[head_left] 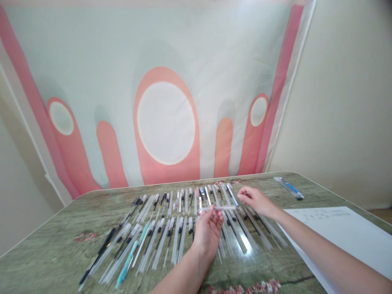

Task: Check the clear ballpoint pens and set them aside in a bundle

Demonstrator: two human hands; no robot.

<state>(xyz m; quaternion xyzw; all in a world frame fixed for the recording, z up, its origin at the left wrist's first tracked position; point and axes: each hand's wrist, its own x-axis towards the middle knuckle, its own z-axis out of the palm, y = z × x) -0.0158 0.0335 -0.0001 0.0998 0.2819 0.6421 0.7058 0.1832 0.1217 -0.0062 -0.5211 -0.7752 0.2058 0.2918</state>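
My left hand [208, 230] is raised over the middle of the rows, its fingers closed on a clear pen barrel [225, 208] that lies crosswise. To its right, my right hand [252, 199] hovers near the end of the far row with its fingers curled together; whether they hold anything is too small to tell. A blue and white pen [232, 195] lies just left of its fingertips. Clear barrels, caps and dark refills are laid out in two rows on the table. In the near row at the left are a teal pen [127, 265] and a black pen [99, 255].
White paper [343, 241] with faint writing lies at the right, partly under my right forearm. Behind it is a small bundle of blue and clear pens [289, 188]. The green marbled table [45, 241] meets a pink and grey patterned backdrop [165, 45].
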